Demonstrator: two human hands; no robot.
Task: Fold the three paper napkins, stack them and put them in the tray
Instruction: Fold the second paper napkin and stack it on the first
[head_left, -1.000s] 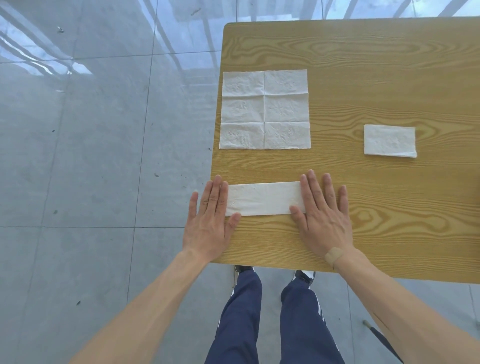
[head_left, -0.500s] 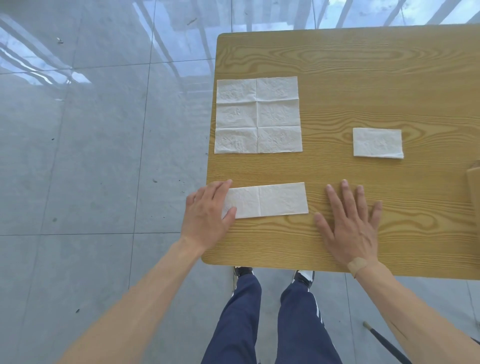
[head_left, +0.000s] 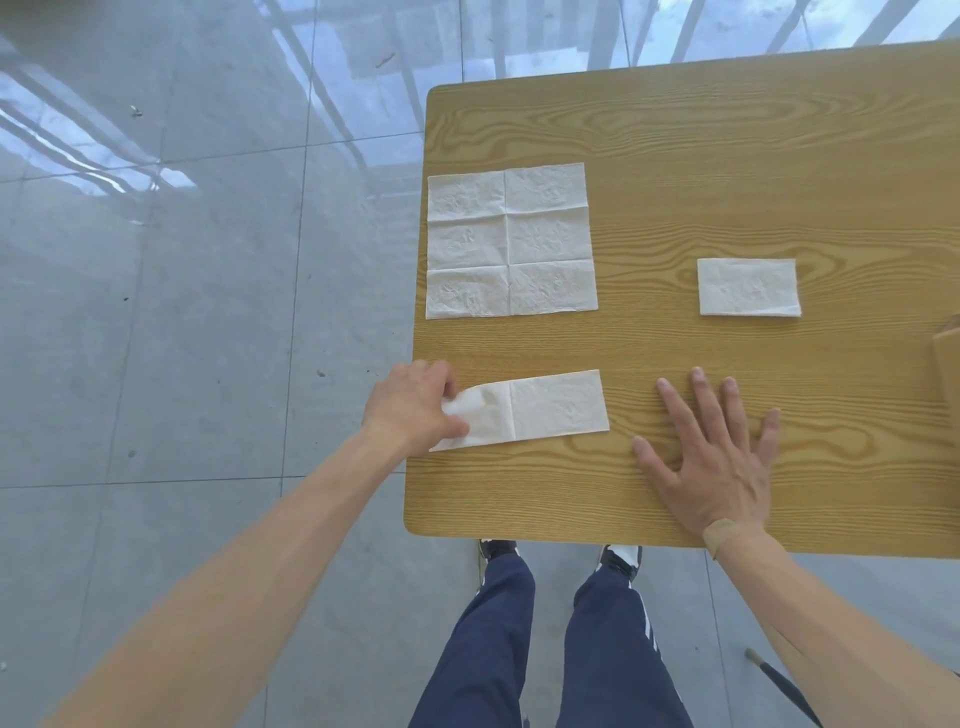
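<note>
no readable text, labels, brands or numbers on the napkins, table or clothing

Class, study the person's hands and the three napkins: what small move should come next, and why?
Probably the left hand carries the end it pinches of the strip napkin across to its right end, halving it to match the small folded napkin. The right hand lies flat on the table beside it.

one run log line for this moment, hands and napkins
left hand: pinching strip napkin end | right hand: flat on table | folded napkin: done | open napkin: unfolded
</note>
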